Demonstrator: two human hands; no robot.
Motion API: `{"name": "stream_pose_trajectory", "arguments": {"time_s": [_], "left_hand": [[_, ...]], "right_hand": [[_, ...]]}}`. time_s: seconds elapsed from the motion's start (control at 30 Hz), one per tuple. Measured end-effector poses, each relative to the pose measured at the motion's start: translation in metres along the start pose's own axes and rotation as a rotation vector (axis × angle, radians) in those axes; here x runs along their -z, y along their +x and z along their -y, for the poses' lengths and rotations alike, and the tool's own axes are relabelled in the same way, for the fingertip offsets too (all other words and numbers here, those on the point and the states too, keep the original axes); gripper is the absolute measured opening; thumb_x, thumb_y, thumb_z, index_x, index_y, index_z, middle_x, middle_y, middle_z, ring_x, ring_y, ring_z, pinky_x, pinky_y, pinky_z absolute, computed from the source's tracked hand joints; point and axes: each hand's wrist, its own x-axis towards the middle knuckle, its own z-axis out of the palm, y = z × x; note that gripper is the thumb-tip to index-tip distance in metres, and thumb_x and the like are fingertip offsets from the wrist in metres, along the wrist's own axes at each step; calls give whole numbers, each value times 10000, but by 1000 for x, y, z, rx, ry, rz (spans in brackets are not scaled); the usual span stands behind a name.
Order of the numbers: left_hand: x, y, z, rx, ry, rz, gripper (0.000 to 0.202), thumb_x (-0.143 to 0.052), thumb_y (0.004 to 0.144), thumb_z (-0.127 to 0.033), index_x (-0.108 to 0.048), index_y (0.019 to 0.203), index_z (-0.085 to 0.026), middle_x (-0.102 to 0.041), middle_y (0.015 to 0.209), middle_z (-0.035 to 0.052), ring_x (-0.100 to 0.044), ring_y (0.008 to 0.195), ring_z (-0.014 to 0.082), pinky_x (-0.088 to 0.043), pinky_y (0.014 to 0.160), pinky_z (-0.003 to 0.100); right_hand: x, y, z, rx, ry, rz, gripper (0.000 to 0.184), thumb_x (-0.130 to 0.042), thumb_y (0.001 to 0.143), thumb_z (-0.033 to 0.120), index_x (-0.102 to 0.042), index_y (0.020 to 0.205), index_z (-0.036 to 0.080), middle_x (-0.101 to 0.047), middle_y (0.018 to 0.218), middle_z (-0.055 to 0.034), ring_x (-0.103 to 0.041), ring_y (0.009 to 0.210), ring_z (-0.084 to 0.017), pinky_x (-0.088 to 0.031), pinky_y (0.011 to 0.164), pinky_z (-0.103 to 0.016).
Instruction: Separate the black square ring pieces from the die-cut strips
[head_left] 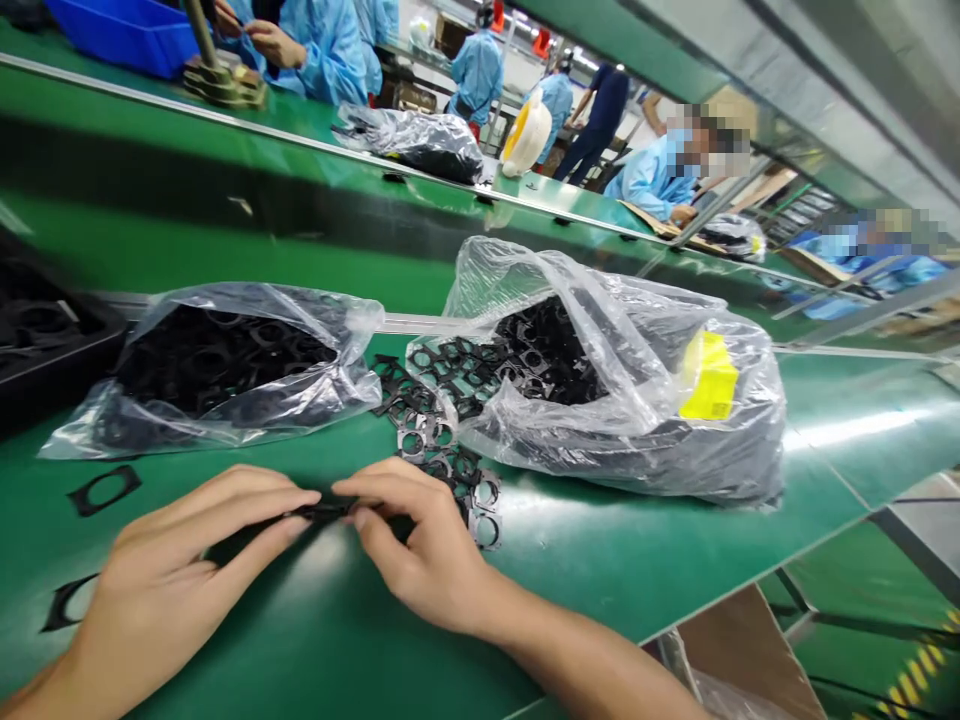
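Observation:
Between my two hands is a small black plastic part (326,511), seen edge-on and partly covered by fingers. My left hand (191,555) pinches its left end, and my right hand (420,530) pinches the right end. Just beyond my right hand, a loose pile of black frames with round holes (442,440) spills from an open clear plastic bag (637,440) with a yellow label (706,378). Two single black frames lie at the left: one flat frame (105,490), and another frame (69,603) partly hidden by my left hand.
A second clear bag (315,395) full of black parts lies at the back left, beside a black bin (97,345). A raised green ledge (300,235) runs behind. Across it, co-workers in blue smocks sit near a blue bin (127,35) and another bag (427,140).

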Motion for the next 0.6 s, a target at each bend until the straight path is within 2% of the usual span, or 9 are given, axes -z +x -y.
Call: {"name": "stream_pose_trajectory", "arguments": {"time_s": [0.1, 0.23, 0.37, 0.6], "left_hand": [[-1, 6, -5, 4, -14, 54, 113, -699, 916, -232, -763, 997, -277, -746, 927, -28, -699, 789, 107, -561, 753, 167], [-3, 13, -10, -34, -60, 42, 127, -690, 918, -157, -766, 988, -231, -756, 890, -4, -707, 787, 103, -567, 766, 173], [-3, 17, -9, -42, -95, 6, 87, -722, 896, -161, -753, 976, -179, -771, 886, 36, -720, 794, 124, -584, 769, 205], [-1, 16, -6, -128, -110, -4, 119, -727, 887, -125, -748, 999, -157, -754, 913, 70, -715, 834, 145, -588, 784, 245]], "right_hand": [[3, 2, 5, 163, -139, 23, 235, -620, 923, 135, -755, 1115, 148, -751, 996, -96, -703, 891, -173, -587, 812, -288], [4, 8, 5, 225, -183, 0, 166, -641, 948, 116, -784, 1015, 165, -766, 924, -75, -714, 845, -163, -583, 795, -272], [5, 13, -1, 316, -217, -47, 227, -644, 928, 58, -783, 1045, 194, -760, 933, -63, -713, 834, -161, -586, 763, -264], [5, 17, -2, 435, -316, -84, 301, -621, 903, -14, -761, 1078, 187, -747, 1016, -76, -716, 897, -153, -591, 806, -242]]}}
